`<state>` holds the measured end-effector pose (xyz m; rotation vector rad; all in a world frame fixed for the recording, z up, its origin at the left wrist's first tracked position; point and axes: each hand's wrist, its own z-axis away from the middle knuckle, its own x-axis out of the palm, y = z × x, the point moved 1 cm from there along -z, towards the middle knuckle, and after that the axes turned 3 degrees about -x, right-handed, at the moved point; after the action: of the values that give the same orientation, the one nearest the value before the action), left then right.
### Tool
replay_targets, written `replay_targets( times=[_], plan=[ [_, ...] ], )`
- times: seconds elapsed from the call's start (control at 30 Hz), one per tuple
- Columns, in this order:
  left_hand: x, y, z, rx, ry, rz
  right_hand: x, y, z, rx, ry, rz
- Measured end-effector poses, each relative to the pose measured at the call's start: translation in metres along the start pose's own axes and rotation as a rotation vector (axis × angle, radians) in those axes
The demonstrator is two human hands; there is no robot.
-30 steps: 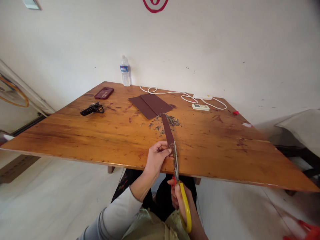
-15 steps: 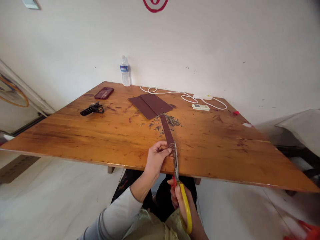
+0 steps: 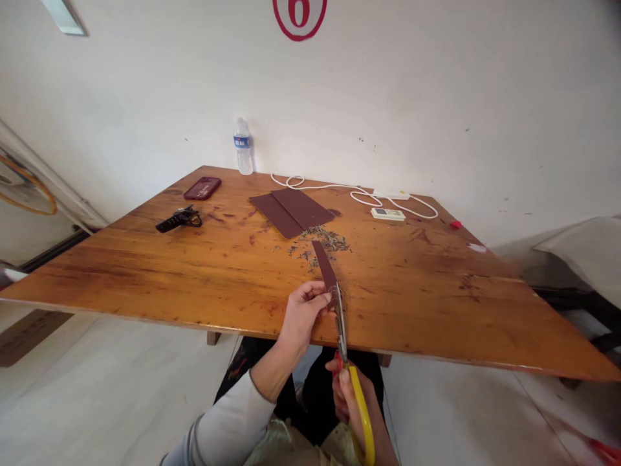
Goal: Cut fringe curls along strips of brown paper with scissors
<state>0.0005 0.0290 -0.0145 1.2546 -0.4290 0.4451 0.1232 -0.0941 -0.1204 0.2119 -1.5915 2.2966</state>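
Note:
My left hand (image 3: 305, 310) is closed, pinching the near end of a narrow dark-brown strip (image 3: 324, 264) between thumb and fingers. The strip points away from me over the table. Wrapped round the handles of a pair of scissors (image 3: 342, 330), my right hand (image 3: 352, 395) is closed; one handle is yellow, the other red. The scissors' blades lie along the right side of the strip, close to my left fingertips. Beyond the strip's far end lies a loose heap of small greyish snippets (image 3: 332, 239). Two dark-brown sheets (image 3: 284, 212), overlapping, rest just behind the heap.
On the wooden table (image 3: 194, 278) a dark-red phone (image 3: 202, 188) and a black strapped object (image 3: 178, 220) lie left. A water bottle (image 3: 243, 147) stands by the wall. A white cable (image 3: 330, 187), a power strip (image 3: 391, 194) and a small white remote-like box (image 3: 387, 214) are back right.
The view has tilted up slightly, so the scene sits lower. The strip's far end now shows apart from the snippet heap, nearer to me. Both hands keep their holds.

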Motion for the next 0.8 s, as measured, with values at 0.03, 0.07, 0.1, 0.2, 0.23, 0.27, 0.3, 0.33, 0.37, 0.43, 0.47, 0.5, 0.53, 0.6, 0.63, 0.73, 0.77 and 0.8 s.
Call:
replay_targets(
  times=[0.03,0.07,0.1,0.2,0.23,0.27,0.3,0.33,0.37,0.43,0.47,0.5,0.53,0.6,0.63,0.73,0.77,0.8],
  plan=[
    [0.000,0.001,0.000,-0.013,-0.002,0.006,0.001,0.000,0.001,-0.021,0.013,0.006],
    [0.001,0.001,0.000,-0.026,-0.004,0.012,0.002,0.000,0.002,-0.025,0.009,0.016],
    [0.001,0.002,-0.001,-0.037,-0.006,0.019,0.001,0.001,0.002,-0.015,-0.007,0.026],
    [0.001,0.004,-0.002,-0.041,0.001,0.033,-0.002,0.005,-0.003,0.037,-0.055,0.029],
    [0.001,0.004,-0.002,-0.039,0.009,0.037,-0.003,0.006,-0.004,0.045,-0.059,0.019],
    [0.001,0.005,-0.003,-0.040,0.016,0.039,-0.004,0.007,-0.005,0.046,-0.061,0.007],
    [0.000,0.005,-0.003,-0.043,0.021,0.040,-0.004,0.008,-0.006,0.040,-0.058,-0.001],
    [0.000,0.006,-0.004,-0.048,0.022,0.038,-0.005,0.009,-0.007,0.032,-0.056,-0.004],
    [0.000,0.006,-0.005,-0.052,0.020,0.032,-0.005,0.010,-0.007,0.027,-0.057,-0.004],
    [0.000,0.006,-0.006,-0.050,0.011,0.014,-0.006,0.012,-0.007,0.027,-0.062,-0.002],
    [0.000,0.006,-0.006,-0.045,0.007,0.004,-0.006,0.012,-0.007,0.038,-0.076,-0.003],
    [0.000,0.005,-0.006,-0.040,0.006,-0.004,-0.007,0.013,-0.008,0.050,-0.094,-0.006],
    [0.000,0.005,-0.006,-0.035,0.007,-0.009,-0.008,0.014,-0.008,0.059,-0.111,-0.013],
    [0.000,0.005,-0.006,-0.027,0.009,-0.015,-0.010,0.015,-0.009,0.070,-0.135,-0.027],
    [0.000,0.005,-0.006,-0.021,0.008,-0.019,-0.011,0.015,-0.010,0.072,-0.135,-0.030],
    [0.000,0.006,-0.006,-0.006,-0.006,-0.028,-0.013,0.017,-0.012,0.113,-0.142,-0.023],
    [0.000,0.005,-0.006,-0.001,-0.010,-0.028,-0.014,0.017,-0.013,0.135,-0.151,-0.025],
    [0.000,0.005,-0.007,0.005,-0.009,-0.027,-0.014,0.017,-0.014,0.151,-0.159,-0.031]
  ],
)
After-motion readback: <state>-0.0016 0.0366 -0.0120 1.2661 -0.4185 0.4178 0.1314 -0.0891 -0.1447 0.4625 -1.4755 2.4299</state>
